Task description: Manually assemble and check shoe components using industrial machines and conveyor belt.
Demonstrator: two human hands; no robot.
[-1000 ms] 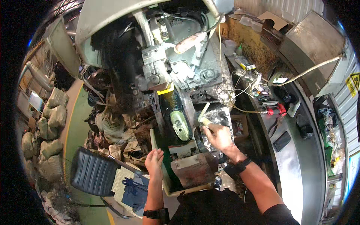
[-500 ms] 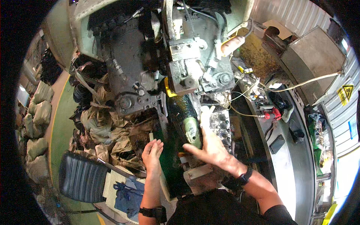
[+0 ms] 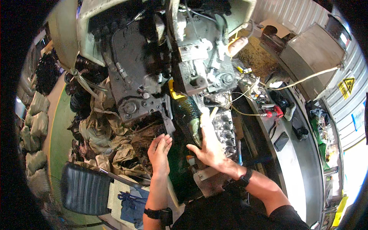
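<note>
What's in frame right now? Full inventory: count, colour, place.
machine: one, grey and black, top centre
dark glossy piece: one, black with green end, under machine
yellow part: one, yellow, at piece's far end
pale rod: one, whitish, beside right fingers
cloth heap: one, tan, left of machine
sacks: several, tan, far left
chair: one, black, lower left
cloth: one, dark blue, chair seat
red tool: one, red, right bench
flat device: one, black, same bench
warning sign: one, yellow, right wall
wristbands: two, black, one per wrist
left hand: one, bare, left of piece
right hand: one, bare, by green end
</note>
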